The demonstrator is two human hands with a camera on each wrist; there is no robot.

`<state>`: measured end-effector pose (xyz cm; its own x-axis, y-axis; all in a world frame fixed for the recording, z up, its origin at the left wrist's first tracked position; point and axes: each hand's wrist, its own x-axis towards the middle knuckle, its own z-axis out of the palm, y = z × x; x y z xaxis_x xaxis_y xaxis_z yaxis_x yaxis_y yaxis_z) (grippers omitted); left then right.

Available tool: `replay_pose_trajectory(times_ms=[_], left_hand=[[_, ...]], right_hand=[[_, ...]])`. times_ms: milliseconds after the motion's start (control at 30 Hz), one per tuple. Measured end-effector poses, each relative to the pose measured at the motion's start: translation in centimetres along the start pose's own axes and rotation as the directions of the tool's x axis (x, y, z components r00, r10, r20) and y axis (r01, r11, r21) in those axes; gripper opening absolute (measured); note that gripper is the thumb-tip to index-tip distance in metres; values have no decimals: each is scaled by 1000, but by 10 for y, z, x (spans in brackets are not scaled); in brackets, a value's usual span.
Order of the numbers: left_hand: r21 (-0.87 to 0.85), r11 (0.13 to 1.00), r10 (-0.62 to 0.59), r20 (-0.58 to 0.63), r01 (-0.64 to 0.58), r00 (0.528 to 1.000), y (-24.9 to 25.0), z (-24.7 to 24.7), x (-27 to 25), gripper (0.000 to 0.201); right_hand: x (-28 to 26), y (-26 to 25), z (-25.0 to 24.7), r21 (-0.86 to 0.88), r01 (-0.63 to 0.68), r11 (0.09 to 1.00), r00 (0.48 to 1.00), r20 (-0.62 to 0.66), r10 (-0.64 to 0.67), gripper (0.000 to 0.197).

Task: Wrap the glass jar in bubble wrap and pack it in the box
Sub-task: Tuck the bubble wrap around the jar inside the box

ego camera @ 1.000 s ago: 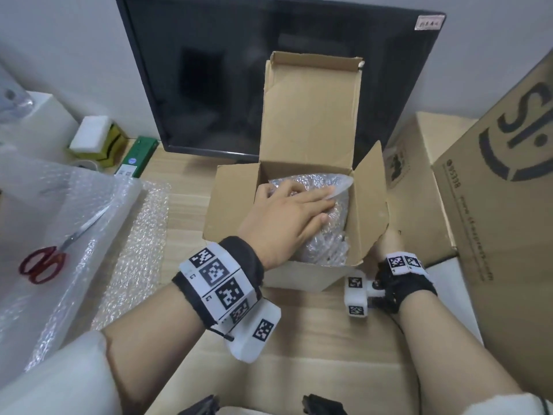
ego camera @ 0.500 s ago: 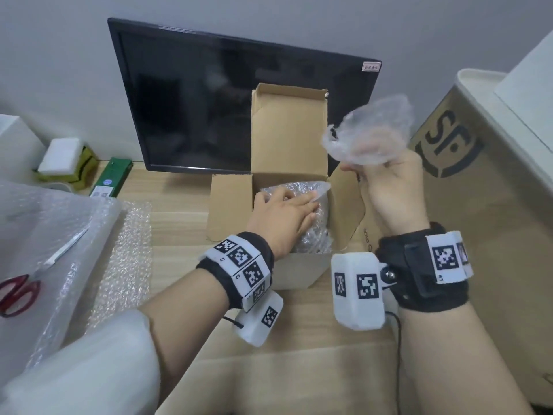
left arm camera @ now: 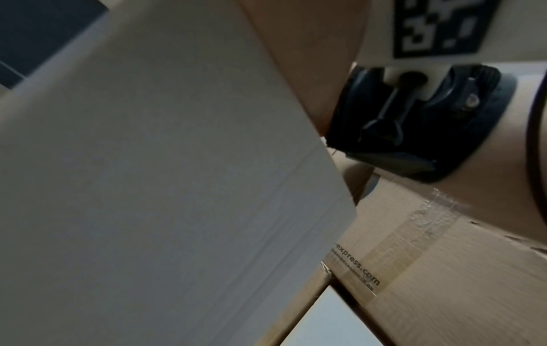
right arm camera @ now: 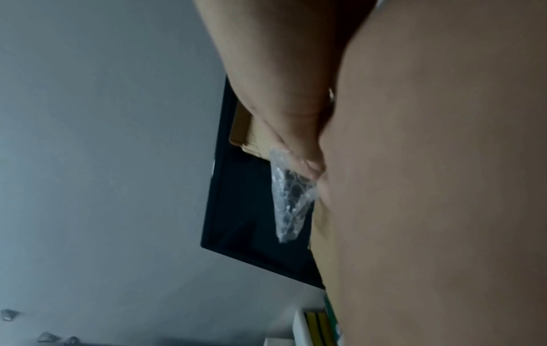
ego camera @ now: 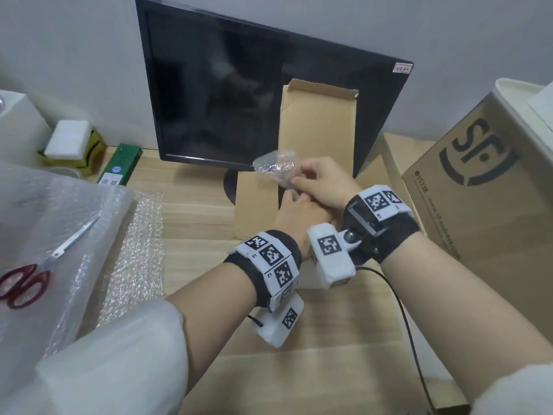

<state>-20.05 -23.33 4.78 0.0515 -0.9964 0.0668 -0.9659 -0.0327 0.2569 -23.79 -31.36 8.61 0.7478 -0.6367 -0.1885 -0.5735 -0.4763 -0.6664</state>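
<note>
The right hand (ego camera: 321, 187) has dropped from its raised spot to the box (ego camera: 257, 205) mouth at 12 o'clock, pinching a bubble-wrap scrap (ego camera: 273, 169) as padding, while the left hand (ego camera: 299, 214), fingers hidden, probably steadies the unseen jar inside.

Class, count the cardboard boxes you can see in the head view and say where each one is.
3. The small open box lies under the hands, in front of the monitor; the large SF-printed box stands at right; a plain box lies between them. Others may be hidden.
</note>
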Motion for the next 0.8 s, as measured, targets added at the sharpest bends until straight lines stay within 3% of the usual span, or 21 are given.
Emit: replay_pose_trajectory(times_ms=[100, 233, 367, 533, 633, 800], left_hand=[[55, 997, -51, 91, 47, 995, 1, 2, 3, 50], [78, 994, -87, 114, 79, 990, 4, 2, 3, 66], [48, 999, 18, 40, -20, 999, 0, 3, 1, 46], [55, 998, 31, 57, -34, 998, 1, -5, -5, 21], [33, 999, 26, 79, -29, 997, 2, -10, -7, 5], [43, 999, -16, 114, 11, 993, 3, -13, -4, 17]], right_hand=[[2, -6, 6, -119, 4, 993, 983, 180, 18, 29], [5, -7, 7, -286, -45, 957, 969, 219, 111, 47], [5, -5, 0, -130, -41, 991, 994, 95, 54, 44], [12, -1, -2, -247, 83, 965, 970, -202, -136, 20], [16, 1, -1, -227, 157, 961, 956, -211, -205, 24], [18, -4, 2, -305, 133, 943, 985, -60, -159, 16]])
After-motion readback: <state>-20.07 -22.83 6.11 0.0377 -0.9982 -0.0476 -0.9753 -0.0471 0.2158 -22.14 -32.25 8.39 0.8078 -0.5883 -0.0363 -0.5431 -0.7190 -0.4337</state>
